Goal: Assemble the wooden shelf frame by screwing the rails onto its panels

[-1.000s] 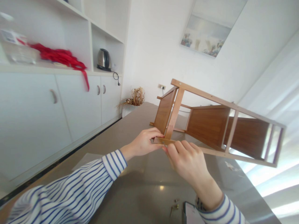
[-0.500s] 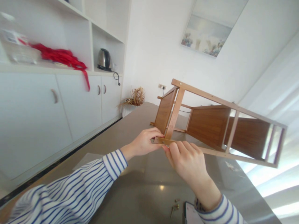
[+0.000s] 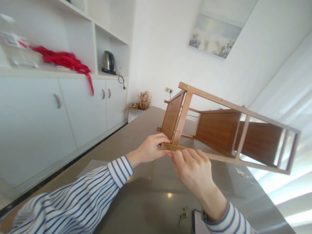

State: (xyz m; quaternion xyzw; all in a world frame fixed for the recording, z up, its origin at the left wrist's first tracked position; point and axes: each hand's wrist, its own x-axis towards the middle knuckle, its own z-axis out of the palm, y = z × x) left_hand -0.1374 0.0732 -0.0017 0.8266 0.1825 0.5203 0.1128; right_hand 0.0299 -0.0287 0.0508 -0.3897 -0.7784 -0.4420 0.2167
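One left hand [image 3: 151,149]: your grip is pinching the wooden frame [image 3: 215,131].
Right hand [image 3: 194,170]: you're clenching a mostly hidden metal piece [image 3: 171,149].

Legible text: none anywhere in view.
Bottle [image 3: 23,53] on shelf, far left: wrap label [image 3: 12,39], white with a dark patch and some red; lettering too blurred to read.
Kettle [image 3: 108,61]: too small to make out any brand or marking.
Phone [image 3: 198,222], bottom edge of view: pale screen, cut off by the frame; nothing on it readable.
Wooden frame [image 3: 184,113], near crosspiece: faint reddish patch low down; cannot tell print from grain.
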